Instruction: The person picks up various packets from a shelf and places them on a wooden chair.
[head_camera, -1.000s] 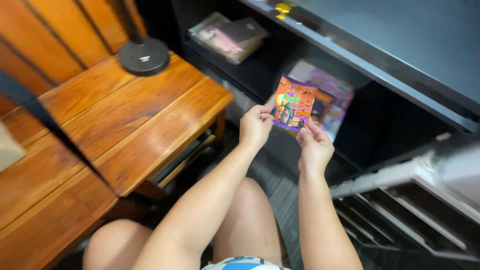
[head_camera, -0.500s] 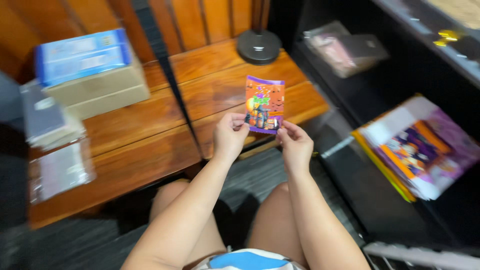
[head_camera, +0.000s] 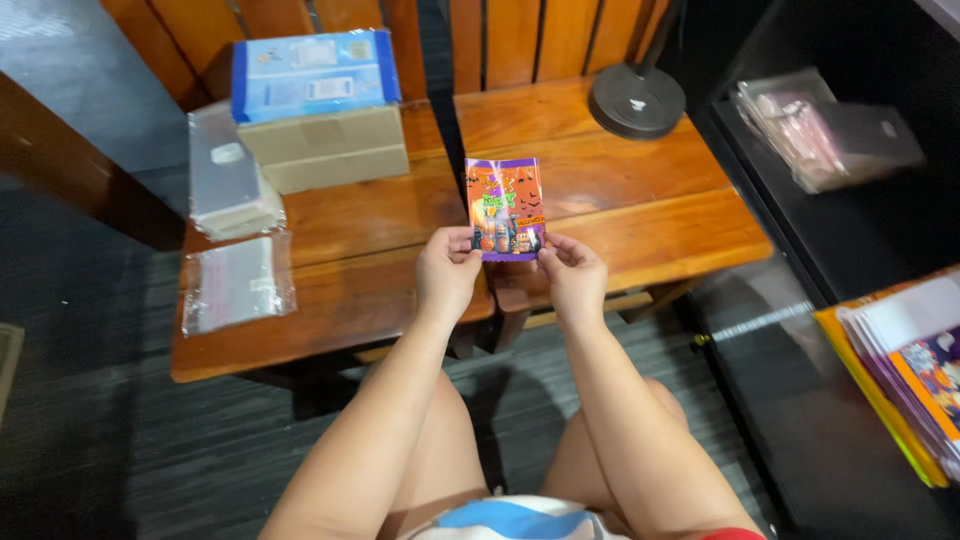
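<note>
Card (head_camera: 506, 209) now over wooden table (head_camera: 640, 215)

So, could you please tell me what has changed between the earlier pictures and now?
The purple card has been carried away from the black shelf unit, where it was held a second ago, and is now over the wooden table. The view turned with it. Nothing was taken up or let go: the left hand and right hand still pinch its lower corners.
</note>
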